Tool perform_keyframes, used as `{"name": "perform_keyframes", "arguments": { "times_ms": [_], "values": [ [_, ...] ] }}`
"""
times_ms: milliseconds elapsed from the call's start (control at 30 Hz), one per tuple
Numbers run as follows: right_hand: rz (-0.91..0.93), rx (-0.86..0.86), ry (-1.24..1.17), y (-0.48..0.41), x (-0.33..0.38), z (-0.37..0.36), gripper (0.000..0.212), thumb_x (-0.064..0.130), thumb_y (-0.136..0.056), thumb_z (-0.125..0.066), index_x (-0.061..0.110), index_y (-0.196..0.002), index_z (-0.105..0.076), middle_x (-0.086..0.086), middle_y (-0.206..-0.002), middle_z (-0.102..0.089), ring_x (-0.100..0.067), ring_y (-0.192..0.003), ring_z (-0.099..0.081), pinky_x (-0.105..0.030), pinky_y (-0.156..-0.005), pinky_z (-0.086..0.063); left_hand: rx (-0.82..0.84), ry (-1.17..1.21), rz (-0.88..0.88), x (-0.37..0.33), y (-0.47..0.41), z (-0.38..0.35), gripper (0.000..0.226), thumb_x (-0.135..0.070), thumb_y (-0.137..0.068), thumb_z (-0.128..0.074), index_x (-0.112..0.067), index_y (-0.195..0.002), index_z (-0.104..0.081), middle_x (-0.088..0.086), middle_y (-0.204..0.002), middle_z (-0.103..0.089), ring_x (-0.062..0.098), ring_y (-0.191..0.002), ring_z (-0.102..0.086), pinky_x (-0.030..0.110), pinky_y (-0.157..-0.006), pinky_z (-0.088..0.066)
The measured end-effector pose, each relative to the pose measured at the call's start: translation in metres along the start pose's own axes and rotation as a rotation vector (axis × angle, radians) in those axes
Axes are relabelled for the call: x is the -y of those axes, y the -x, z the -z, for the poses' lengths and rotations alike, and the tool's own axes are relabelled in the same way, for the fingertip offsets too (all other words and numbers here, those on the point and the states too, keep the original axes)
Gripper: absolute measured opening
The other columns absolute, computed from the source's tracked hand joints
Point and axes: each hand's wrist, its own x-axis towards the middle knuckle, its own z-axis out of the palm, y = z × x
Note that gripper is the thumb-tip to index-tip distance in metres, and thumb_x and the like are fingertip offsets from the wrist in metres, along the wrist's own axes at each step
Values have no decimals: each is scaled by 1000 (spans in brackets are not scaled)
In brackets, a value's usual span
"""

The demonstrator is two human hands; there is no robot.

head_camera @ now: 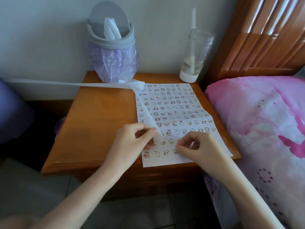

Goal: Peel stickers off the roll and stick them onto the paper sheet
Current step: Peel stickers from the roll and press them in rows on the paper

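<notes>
Left hand (137,138) pinches the sticker strip (148,116) just over the paper sheet (165,161) on the nightstand (99,121), while the right hand (198,144), fingers curled, touches the sheet's lower rows, its hold unclear.

A bedroom in a home. At the upper right stands a ribbed wooden headboard (264,38), and below it, down the right side, pink printed bedding (255,121) covers the bed. A small wooden bedside bench (99,121) sits at centre against a plain pale wall, carrying a grey swing-lid bin (112,40) and a clear bottle (194,58). Grey floor tiles (132,212) show at the bottom; the dim purple shape (11,109) at the left edge may be a chair
</notes>
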Motion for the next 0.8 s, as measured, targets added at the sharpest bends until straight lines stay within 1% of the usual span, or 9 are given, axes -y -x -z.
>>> {"name": "perform_keyframes", "arguments": {
  "times_ms": [133, 200, 333, 400, 467, 533, 567, 700, 800],
  "values": [
    [-15, -22, 30, -2, -3, -4, 22, 37, -70, -80, 26, -79, -62, 8, -63, -53, -3, -56, -45, -25, -57, -36, -6, -25, -3, 1, -1, 0, 18, -22, -89, -60, -14, -76, -70, 1, -67, -70, 3, -56, -65, 6, -51, -43],
    [-13, -16, 49, -3, -3, -4, 24, 37, -71, -79, 26, -80, -59, 8, -63, -49, -5, -57, -43, -29, -59, -36, -4, -31, 0, 2, -1, 0, 18, -22, -89, -60, -13, -78, -70, 0, -68, -71, 3, -57, -65, 6, -51, -43],
    [-5, -5, 80, -4, -5, 0, 10, 28, -85, -67, 29, -83, -57, 8, -68, -50, -4, -53, -39, -22, -55, -33, 7, -31, -1, 1, -1, 0, 17, -21, -89, -60, -14, -77, -69, -3, -68, -70, 0, -57, -65, 5, -51, -43],
    [-17, -26, 90, -3, -3, -1, 9, 34, -88, -63, 30, -86, -55, 8, -70, -52, -4, -53, -41, -21, -54, -32, 5, -34, -8, 1, -1, 0, 17, -21, -89, -60, -15, -76, -69, -3, -67, -69, -1, -57, -65, 4, -51, -43],
    [-42, -62, 116, -1, 3, -6, 29, 54, -80, -63, 29, -90, -51, 8, -70, -52, -5, -57, -45, -23, -56, -34, 1, -39, -10, 2, -1, -1, 17, -23, -89, -60, -17, -75, -69, -3, -66, -69, 0, -57, -65, 4, -51, -43],
    [-68, -88, 256, 2, 12, -13, 54, 73, -67, -59, 28, -92, -45, 9, -69, -51, -6, -63, -49, -25, -58, -35, -7, -38, -11, 2, -1, -1, 17, -23, -89, -61, -17, -75, -69, -3, -64, -69, 2, -58, -66, 5, -52, -44],
    [-73, -92, 335, 3, 14, -15, 60, 78, -62, -58, 28, -92, -42, 11, -71, -50, -5, -66, -50, -24, -57, -34, -11, -42, -11, 3, -1, -2, 18, -24, -89, -61, -17, -75, -69, -3, -64, -69, 3, -58, -66, 6, -52, -45],
    [-75, -85, 389, 1, 16, -17, 57, 75, -65, -60, 30, -94, -40, 15, -76, -49, -7, -73, -52, -24, -59, -34, -16, -61, -10, 4, -2, -2, 18, -25, -88, -61, -19, -74, -69, -4, -64, -69, 4, -59, -66, 8, -54, -46],
    [-59, -59, 348, -1, 12, -15, 46, 65, -74, -61, 30, -97, -41, 13, -71, -45, -5, -68, -48, -26, -59, -31, -16, -71, -15, 4, -2, -2, 17, -26, -88, -61, -21, -74, -68, -4, -65, -69, 3, -58, -66, 8, -54, -46]
  ]
}}
